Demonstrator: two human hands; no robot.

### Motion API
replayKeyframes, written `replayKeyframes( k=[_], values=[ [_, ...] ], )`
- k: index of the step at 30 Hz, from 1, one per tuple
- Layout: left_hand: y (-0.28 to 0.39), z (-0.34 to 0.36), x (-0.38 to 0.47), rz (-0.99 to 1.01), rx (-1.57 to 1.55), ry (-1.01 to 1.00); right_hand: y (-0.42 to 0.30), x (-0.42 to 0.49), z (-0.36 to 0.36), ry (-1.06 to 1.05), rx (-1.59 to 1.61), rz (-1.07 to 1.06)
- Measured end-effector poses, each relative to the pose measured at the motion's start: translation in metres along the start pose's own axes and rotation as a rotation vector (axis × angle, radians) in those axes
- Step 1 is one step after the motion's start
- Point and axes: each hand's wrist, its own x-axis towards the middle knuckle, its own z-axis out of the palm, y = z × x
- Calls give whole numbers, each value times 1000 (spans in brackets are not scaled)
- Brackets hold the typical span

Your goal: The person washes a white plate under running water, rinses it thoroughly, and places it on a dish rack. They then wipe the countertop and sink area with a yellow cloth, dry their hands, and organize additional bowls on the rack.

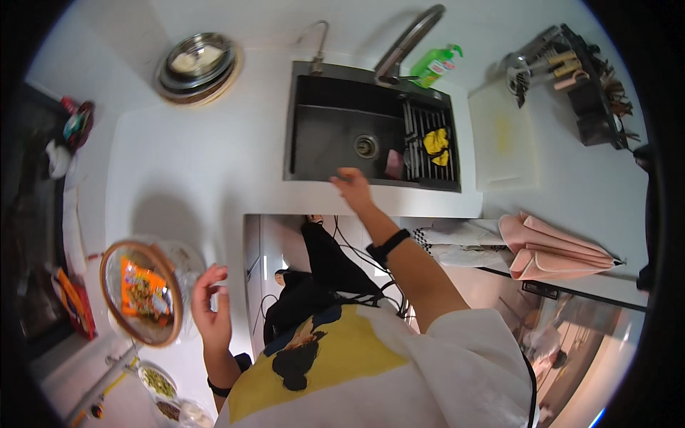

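My left hand (211,305) is raised at the left with its fingers loosely bent and apart, and I see nothing in it. Close beside it is a round container with a wooden rim (179,299), with an orange food packet (144,291) inside. My right hand (354,190) hangs over the front edge of the black sink (326,144), fingers curled and slightly apart, with nothing visible between them. Inside the sink, a pink sponge or cloth (394,163) lies right of the drain (366,146). A yellow cloth (436,144) rests on the drying rack (415,120).
Stacked metal bowls (200,59) stand at the back left. Behind the sink are a tall faucet (401,51) and a green soap bottle (436,65). To the right are a white cutting board (500,142), a utensil rack (588,112) and hanging pink towels (551,249). Small bowls (157,381) sit lower left.
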Motion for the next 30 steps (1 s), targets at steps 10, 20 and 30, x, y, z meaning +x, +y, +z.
replayKeyframes(
  k=[10, 20, 30],
  values=[
    [-41, 122, 91, -451, -70, -212, 82, 184, -262, 667, -612, 106],
    [-78, 178, 141, -475, -55, -300, 107, 242, -302, 621, -669, 204],
    [-74, 192, 165, -390, -347, -530, -99, 86, -138, -116, 561, 76]
  ],
)
